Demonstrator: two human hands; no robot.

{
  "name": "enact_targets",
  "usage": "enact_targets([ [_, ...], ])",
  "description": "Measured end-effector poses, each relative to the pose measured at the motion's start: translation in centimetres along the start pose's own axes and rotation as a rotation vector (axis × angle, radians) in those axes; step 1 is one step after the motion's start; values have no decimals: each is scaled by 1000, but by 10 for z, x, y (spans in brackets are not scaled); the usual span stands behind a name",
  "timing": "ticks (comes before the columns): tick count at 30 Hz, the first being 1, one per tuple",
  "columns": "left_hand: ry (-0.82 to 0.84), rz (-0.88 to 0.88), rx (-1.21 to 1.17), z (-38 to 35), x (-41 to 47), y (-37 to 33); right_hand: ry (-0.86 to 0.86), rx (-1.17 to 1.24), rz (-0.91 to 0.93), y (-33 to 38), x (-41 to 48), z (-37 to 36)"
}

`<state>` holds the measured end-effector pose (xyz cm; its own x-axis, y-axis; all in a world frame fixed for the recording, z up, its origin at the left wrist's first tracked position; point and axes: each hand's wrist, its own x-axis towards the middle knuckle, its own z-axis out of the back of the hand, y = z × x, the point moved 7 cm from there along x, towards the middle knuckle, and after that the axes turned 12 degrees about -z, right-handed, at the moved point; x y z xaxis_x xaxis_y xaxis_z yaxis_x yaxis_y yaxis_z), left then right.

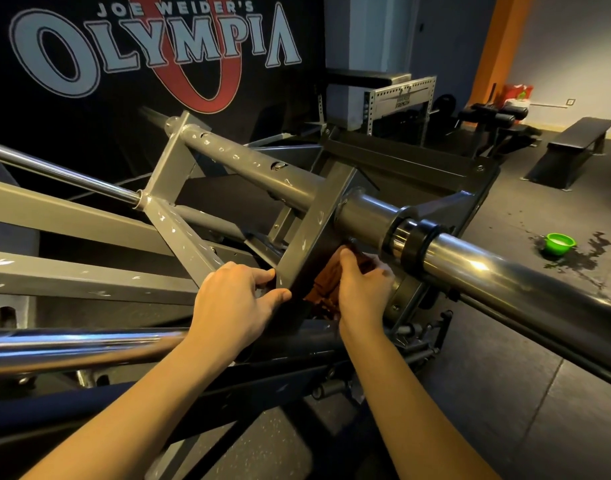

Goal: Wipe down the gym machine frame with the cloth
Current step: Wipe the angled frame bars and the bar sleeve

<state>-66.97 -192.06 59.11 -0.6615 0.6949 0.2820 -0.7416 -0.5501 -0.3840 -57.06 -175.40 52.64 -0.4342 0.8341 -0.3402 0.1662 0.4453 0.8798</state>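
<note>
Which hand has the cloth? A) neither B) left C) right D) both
C: the right hand holds the brown cloth against the grey strut, while the left hand grips the strut bare.

The cloth (323, 284) under the right fingers (351, 263) is rust-brown. The frame (312, 220) beside them is grey, flecked with pale chips. Far to their right, a bright green bowl (560, 243). Beyond them, a black banner (89, 109) with grey letters and a red ring.
</note>
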Motion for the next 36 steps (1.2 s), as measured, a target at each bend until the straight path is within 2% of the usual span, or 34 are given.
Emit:
enact_targets([
  [3,-2,6,-7,0,0,0,89,-71,45,0,-14,-11],
  [8,-11,-8,3,0,-1,0,35,51,4,9,1,1],
  [11,-23,-5,9,0,-2,-1,-59,-190,202,5,-1,3],
  [14,-48,-24,29,0,-3,-1,8,-408,317,-34,-19,4],
  [17,-55,-40,45,-1,-4,-2,180,-715,248,-101,-36,19],
  [19,-71,-71,112,0,-6,-4,178,-829,101,-137,-34,46],
  [21,-54,-124,238,-1,-13,-11,119,-783,-55,-152,-25,76],
  [23,-59,-225,337,-5,-23,-20,58,-711,-91,-143,-17,90],
  [25,-53,-282,417,-9,-35,-25,57,-613,-64,-126,-9,85],
  [28,-93,-329,441,-24,-56,-27,150,-507,44,-97,-7,55],
  [32,-168,-473,475,-49,-81,-28,222,-526,196,-103,-16,25],
  [36,-169,-442,467,-61,-82,-16,45,-521,46,-128,33,50],
])
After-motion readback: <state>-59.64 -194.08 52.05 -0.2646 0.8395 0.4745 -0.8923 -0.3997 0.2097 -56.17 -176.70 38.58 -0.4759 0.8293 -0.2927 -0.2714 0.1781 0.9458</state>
